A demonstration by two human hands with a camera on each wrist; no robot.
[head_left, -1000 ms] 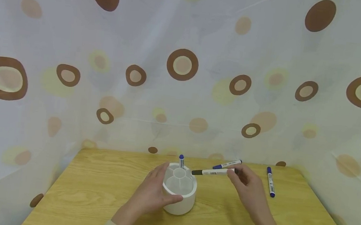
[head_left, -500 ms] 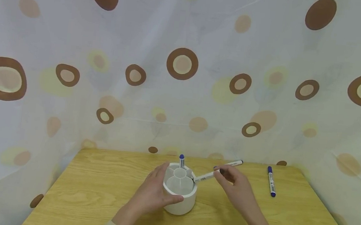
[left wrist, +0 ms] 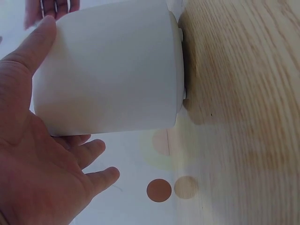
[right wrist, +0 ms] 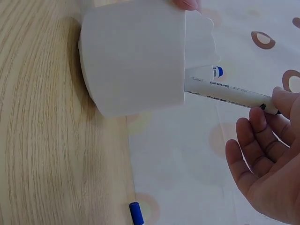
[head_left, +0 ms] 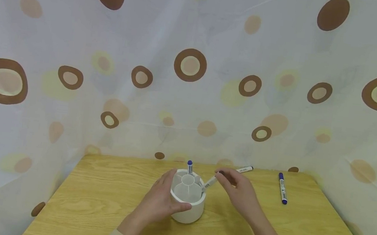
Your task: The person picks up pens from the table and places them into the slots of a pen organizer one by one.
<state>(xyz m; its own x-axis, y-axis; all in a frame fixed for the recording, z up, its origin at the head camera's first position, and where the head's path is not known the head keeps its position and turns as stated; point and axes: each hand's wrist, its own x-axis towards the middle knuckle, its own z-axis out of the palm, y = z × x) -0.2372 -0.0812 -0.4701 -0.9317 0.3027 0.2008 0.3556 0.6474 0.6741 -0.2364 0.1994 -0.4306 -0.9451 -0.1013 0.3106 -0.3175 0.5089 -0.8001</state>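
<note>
A white round pen holder (head_left: 186,214) with inner compartments stands on the wooden table. My left hand (head_left: 158,203) grips it from the left side, thumb across the near side at the rim. Between thumb and fingertips, my right hand (head_left: 241,192) pinches the end of a white whiteboard marker (right wrist: 229,93). This marker slants down over the holder's right rim, its lower end hidden inside a compartment. Another marker (head_left: 190,167), with a blue end, sticks up at the back of the holder.
Behind my right hand a white marker (head_left: 246,169) lies on the table, partly covered by the hand. Farther right lies a blue-capped marker (head_left: 282,188). A patterned curtain (head_left: 211,97) surrounds the table's back and sides.
The right hand has moved left, bringing the marker's black-capped end down into the holder and tilting the marker steeper. The left hand and the holder have stayed in place.
</note>
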